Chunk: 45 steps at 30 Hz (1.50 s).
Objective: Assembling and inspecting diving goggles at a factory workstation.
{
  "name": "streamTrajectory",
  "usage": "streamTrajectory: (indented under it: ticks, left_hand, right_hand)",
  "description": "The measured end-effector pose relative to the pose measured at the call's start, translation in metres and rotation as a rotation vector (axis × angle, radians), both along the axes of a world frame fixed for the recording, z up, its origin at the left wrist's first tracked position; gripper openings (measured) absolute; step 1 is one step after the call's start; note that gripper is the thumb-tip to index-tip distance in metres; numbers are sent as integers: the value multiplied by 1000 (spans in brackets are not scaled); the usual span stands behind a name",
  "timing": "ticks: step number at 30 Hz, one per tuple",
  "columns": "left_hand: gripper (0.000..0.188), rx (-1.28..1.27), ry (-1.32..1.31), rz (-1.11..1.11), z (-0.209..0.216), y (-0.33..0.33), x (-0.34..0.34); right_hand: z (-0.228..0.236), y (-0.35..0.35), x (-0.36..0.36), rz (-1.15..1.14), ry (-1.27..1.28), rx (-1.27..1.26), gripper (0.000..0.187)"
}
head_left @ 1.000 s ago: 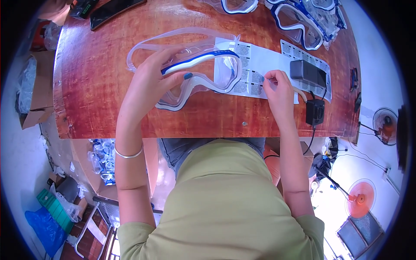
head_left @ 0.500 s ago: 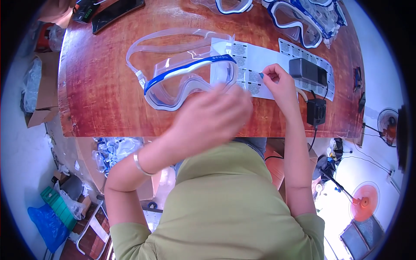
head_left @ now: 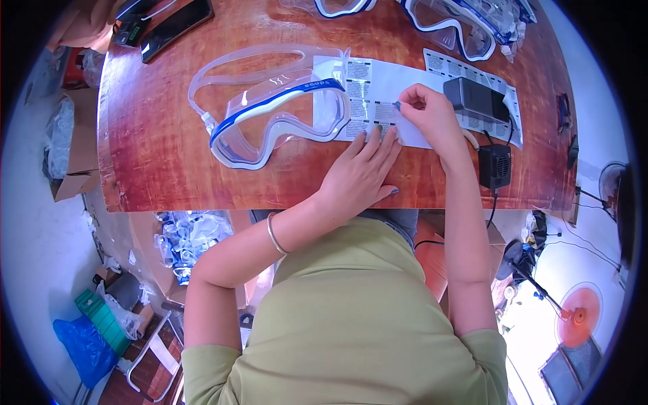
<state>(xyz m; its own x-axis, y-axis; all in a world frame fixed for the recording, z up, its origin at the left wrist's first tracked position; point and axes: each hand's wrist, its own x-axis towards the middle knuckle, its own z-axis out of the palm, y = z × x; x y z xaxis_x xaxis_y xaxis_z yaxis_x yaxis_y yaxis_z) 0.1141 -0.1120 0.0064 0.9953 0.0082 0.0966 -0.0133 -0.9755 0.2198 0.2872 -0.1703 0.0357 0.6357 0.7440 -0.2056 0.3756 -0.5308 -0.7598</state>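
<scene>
A diving mask (head_left: 270, 131) with a clear skirt, a blue and white frame and a clear strap lies on the table, left of centre. Beside it is a white sheet of printed labels (head_left: 364, 91), partly behind the mask's right lens. My left hand (head_left: 361, 165) lies flat with fingers stretched out, their tips on the sheet's near edge. Over the sheet's middle, my right hand (head_left: 428, 118) is closed in a pinch, thumb against forefinger; whatever they hold is too small to make out.
A dark grey box-shaped device (head_left: 472, 98) rests on the sheet's right part, near a black power adapter (head_left: 495, 165) with a cord. More diving masks (head_left: 466, 30) lie at the back right. A phone (head_left: 177, 30) and another person's hand (head_left: 81, 27) are at the back left.
My left hand has come down from a blurred motion near the mask and settled flat on the sheet's near edge. My right hand stays pinched over the sheet. The whole view has shifted slightly.
</scene>
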Motion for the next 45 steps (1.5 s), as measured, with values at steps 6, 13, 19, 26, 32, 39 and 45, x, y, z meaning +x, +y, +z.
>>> streamTrajectory:
  ticks: [6,13,19,26,32,39,45]
  left_hand:
    - [71,-27,-10,14,-4,3,0]
    - [61,-251,-145,5,-17,11,4]
    - [49,-1952,-292,301,16,24,-3]
    - [33,-2127,-212,352,41,32,-4]
    - [15,-2070,-416,433,37,25,-11]
    - [16,-1952,-596,558,36,20,-12]
    - [16,-1959,-643,551,38,18,-14]
  right_hand:
    - [2,8,18,50,248,-15,6]
    - [40,12,31,272,291,-69,4]
    - [84,8,17,464,453,65,8]
    - [90,6,-6,522,414,74,10]
    - [78,-1,-18,422,538,96,13]
    - [51,-7,-36,211,908,294,25]
    - [50,-5,-55,127,631,307,15]
